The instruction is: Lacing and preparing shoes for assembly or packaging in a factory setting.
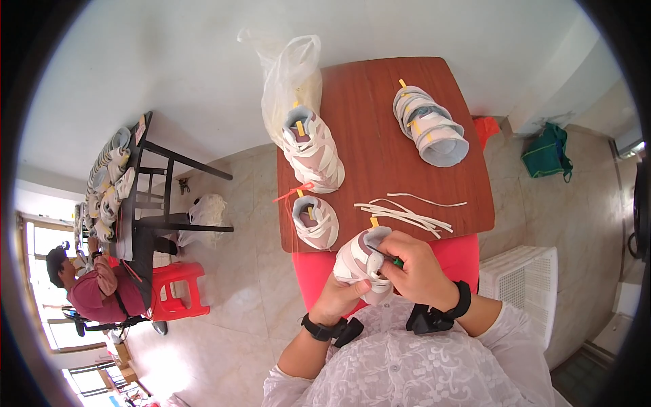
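Observation:
A small white and pink shoe upper (354, 262), with a yellow tab at its top, is held over my lap at the table's near edge. Around its lower left side wraps my left hand (343, 296), closed on it. My right hand (411, 267) is closed on a thin dark tool with a green handle (397, 262), its tip at the lacing area of the upper; the exact kind of tool is hidden by my fingers. Just beyond lie several loose white laces (407, 217). Left of them stands another shoe upper (314, 222), laced, with red string (293, 197) beside it.
On the brown table (366, 136) are stacked laced uppers (313, 152) at left and stacked uppers (430, 125) at right. A plastic bag (291, 74) hangs at the left corner. A white crate (519, 288) stands at right. Leftward, a person (108, 292) sits at another table (146, 146).

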Demonstrator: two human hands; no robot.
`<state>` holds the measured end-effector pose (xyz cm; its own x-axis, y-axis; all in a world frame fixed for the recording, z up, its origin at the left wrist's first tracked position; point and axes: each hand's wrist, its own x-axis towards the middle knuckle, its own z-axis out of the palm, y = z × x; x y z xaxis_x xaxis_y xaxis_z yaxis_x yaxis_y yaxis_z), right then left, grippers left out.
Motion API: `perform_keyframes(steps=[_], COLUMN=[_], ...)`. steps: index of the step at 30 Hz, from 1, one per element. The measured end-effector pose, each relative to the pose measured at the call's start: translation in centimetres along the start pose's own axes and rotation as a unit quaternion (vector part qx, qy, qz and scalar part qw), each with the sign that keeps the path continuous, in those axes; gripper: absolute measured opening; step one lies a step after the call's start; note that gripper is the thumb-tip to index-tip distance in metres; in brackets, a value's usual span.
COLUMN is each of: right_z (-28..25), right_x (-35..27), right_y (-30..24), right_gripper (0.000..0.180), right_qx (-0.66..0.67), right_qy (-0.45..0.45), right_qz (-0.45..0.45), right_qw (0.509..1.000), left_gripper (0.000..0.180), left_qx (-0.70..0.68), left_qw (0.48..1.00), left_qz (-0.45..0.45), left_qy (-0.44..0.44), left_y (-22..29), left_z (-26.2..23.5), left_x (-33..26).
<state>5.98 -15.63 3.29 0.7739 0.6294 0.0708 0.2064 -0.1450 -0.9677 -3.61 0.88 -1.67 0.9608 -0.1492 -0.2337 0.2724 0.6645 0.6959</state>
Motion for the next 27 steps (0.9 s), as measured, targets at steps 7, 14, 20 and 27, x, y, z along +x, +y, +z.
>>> perform_keyframes(steps=[7,14,20,27], right_z=[0.5,-1.4,-2.7,-1.1], right_x=[-0.1,-0.2,-0.4,-0.7], right_y=[0.2,0.1,0.5,1.3], right_gripper=[0.012,0.023,0.024,0.022], right_qx=[-0.03,-0.026,-0.049,-0.041], right_qy=[0.049,-0.044,-0.101,0.005], right_qz=[0.033,-0.035,0.052,-0.046], right_qw=[0.998,0.998,0.992,0.998], left_gripper=[0.068,0.056,0.044,0.044], left_qx=[0.025,-0.031,-0.003,0.008], left_qw=[1.0,0.997,0.989,0.989], left_qz=[0.004,0.047,0.051,0.075], left_qy=[0.017,0.058,0.14,0.129], left_y=[-0.2,0.8,-0.3,-0.4], left_z=[-0.2,-0.2,-0.1,-0.1], left_x=[-0.1,0.1,0.1,0.1])
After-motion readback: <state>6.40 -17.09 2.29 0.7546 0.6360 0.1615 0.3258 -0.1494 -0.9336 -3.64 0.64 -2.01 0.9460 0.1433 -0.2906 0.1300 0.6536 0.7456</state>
